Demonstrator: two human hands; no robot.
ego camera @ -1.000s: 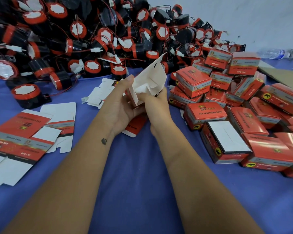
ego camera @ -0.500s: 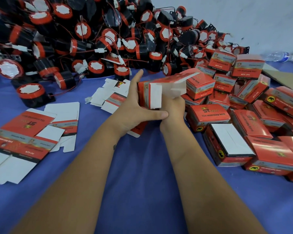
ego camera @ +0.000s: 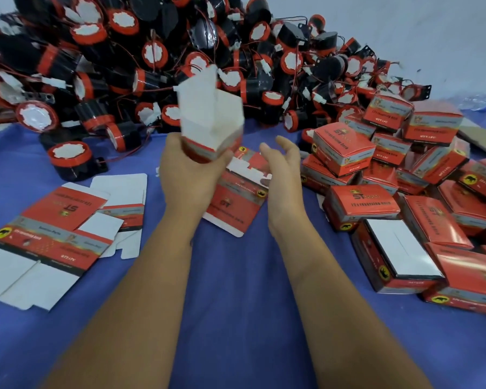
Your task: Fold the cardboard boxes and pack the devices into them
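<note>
Red-and-grey boxes (ego camera: pixel 344 148), black-and-red devices (ego camera: pixel 68 161), blue tablecloth (ego camera: pixel 236 290).

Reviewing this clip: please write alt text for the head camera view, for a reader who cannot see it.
The left hand holds a half-folded red box upright, its white flaps open, while the right hand hovers open beside it above a flat box blank. A heap of black-and-red devices lies behind on the blue tablecloth, with finished boxes piled at right.
</note>
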